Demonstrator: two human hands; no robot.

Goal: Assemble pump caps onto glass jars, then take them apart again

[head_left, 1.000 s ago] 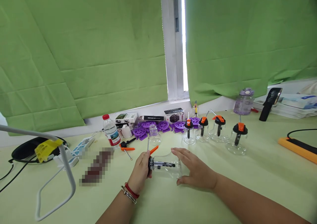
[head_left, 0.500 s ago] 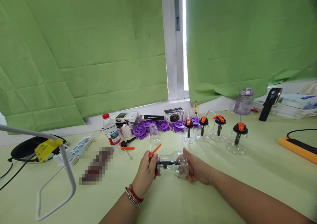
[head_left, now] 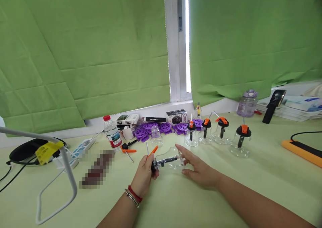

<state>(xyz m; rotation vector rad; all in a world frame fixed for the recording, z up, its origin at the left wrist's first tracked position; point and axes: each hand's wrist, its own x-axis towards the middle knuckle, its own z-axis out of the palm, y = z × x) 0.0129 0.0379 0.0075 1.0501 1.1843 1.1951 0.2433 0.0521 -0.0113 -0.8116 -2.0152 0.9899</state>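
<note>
My left hand (head_left: 144, 177) is closed around the black-and-orange lid (head_left: 153, 166) of a clear glass bottle (head_left: 173, 155). The bottle lies nearly sideways, base to the right, with a black tube inside and a thin straw sticking up from the lid. At its base, my right hand (head_left: 200, 169) has thumb and fingers spread; whether the fingertips touch the glass is hard to tell. Beyond the bottle stands a clear glass bottle without a lid (head_left: 157, 139). A loose black-and-orange lid (head_left: 128, 150) with a straw rests to its left.
Several lidded glass bottles (head_left: 240, 147) stand at right. Purple plastic parts (head_left: 151, 129) and small boxes (head_left: 127, 119) line the back. A water bottle (head_left: 112, 134), a power strip (head_left: 84, 147) and a white bent metal tube (head_left: 71, 174) are at left; an orange-and-black object (head_left: 302, 150) lies far right.
The held bottle has shifted left and tilted, its base now slightly higher. My left hand moved left with it. My right hand's fingers have loosened and spread at the base.
</note>
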